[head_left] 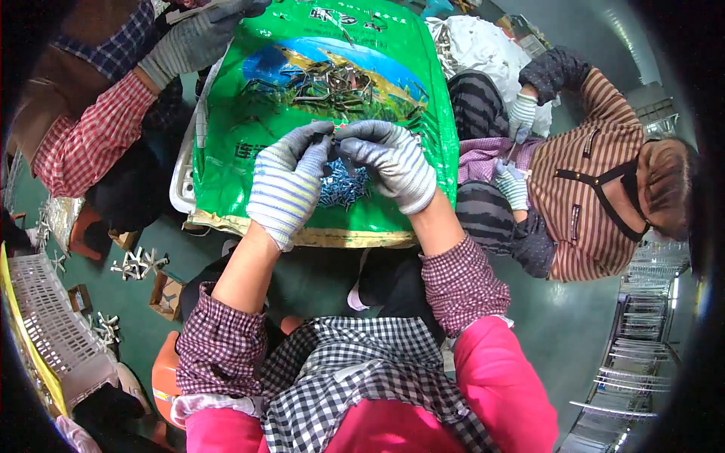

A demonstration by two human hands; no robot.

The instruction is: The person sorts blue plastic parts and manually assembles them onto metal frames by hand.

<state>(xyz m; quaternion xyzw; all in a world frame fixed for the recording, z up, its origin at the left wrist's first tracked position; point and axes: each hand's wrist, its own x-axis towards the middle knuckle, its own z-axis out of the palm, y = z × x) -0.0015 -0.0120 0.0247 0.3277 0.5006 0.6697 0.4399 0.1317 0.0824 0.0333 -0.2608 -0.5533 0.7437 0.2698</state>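
Both my hands wear striped knit gloves with grey coated fingers. They come together over a green printed sack [226, 166] spread as a work surface. Fingertips of my left hand [287, 181] pinch a small dark part [332, 149], mostly hidden by the gloves. My right hand [396, 162] meets it from the other side, thumb and forefinger closed on the same part. Right below the fingers lies a heap of small blue-silver screws [346, 187]. Beyond the hands, a loose pile of thin metal pieces [328, 84] rests on the sack.
At the left, a co-worker's gloved hand [196, 41] reaches over the sack's edge. Another person in a striped top [589, 166] sits at the right, handling a thin piece. A white crate [57, 325] and metal parts [140, 264] are on the left floor; metal racks [634, 340] stand right.
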